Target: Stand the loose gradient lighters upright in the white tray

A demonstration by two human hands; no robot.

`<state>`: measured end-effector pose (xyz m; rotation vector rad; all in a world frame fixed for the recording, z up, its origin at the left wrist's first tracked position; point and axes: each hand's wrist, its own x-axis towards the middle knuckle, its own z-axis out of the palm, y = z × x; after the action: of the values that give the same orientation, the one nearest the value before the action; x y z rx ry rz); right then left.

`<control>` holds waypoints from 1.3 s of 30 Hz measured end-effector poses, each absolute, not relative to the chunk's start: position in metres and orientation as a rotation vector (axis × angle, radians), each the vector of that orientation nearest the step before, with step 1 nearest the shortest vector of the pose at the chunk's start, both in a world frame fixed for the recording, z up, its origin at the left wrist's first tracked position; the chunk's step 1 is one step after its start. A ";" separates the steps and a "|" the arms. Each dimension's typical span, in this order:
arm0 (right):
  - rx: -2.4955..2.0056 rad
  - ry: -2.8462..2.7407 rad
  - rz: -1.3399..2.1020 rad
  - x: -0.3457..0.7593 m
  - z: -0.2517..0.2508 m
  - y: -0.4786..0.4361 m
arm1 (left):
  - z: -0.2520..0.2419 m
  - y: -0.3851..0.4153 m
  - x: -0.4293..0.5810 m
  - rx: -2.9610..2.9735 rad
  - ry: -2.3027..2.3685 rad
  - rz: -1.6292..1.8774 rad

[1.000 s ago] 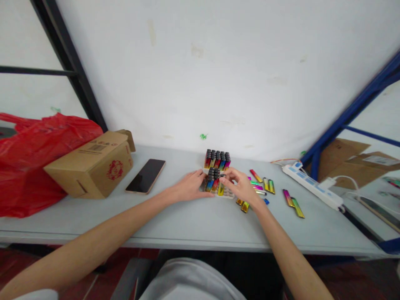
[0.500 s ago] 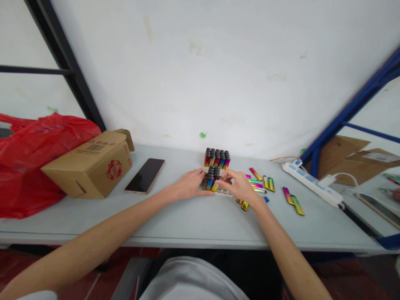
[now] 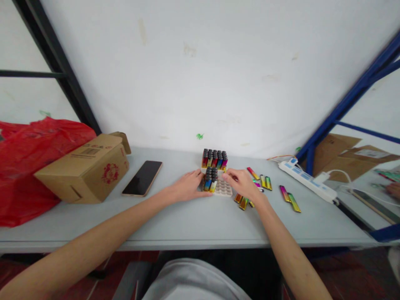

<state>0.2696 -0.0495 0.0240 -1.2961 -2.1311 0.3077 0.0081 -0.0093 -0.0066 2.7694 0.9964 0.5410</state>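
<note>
A white tray [image 3: 225,190] with round holes lies mid-table, and several rainbow-coloured lighters [image 3: 210,181] stand in its left rows. Behind it stands a second block of upright lighters [image 3: 214,159]. My left hand [image 3: 186,188] lies flat on the table, its fingertips against the tray's left side. My right hand [image 3: 243,183] hovers at the tray's right edge with its fingers loosely spread and nothing visible in them. Loose lighters [image 3: 264,182] lie on the table under and to the right of that hand.
A black phone [image 3: 143,178], a cardboard box [image 3: 86,168] and a red plastic bag [image 3: 28,158] lie to the left. A white power strip [image 3: 308,180] lies to the right, next to a blue rack frame [image 3: 343,104]. Another person's hand [image 3: 393,189] shows at the far right.
My right hand set a yellow lighter into the tray, then let go and drew back to the right. My left hand stayed at the tray. The view shifted slightly.
</note>
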 end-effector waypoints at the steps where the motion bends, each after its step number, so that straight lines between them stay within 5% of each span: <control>1: -1.338 -2.102 0.203 0.280 0.023 -0.046 | -0.007 -0.009 0.008 2.770 0.997 0.547; 7: -1.590 -2.044 -0.162 0.354 0.000 -0.019 | -0.005 -0.008 0.007 2.798 0.990 0.507; 15: -1.586 -2.194 0.089 0.355 -0.011 -0.006 | -0.001 -0.001 0.003 2.771 0.862 0.471; 39: -1.378 -1.753 0.066 0.305 0.014 -0.025 | 0.001 0.000 0.004 2.756 0.877 0.444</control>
<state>0.3050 -0.0247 0.0135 -1.3777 -1.7529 0.0664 0.0039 -0.0002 0.0011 2.7555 0.8773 0.4436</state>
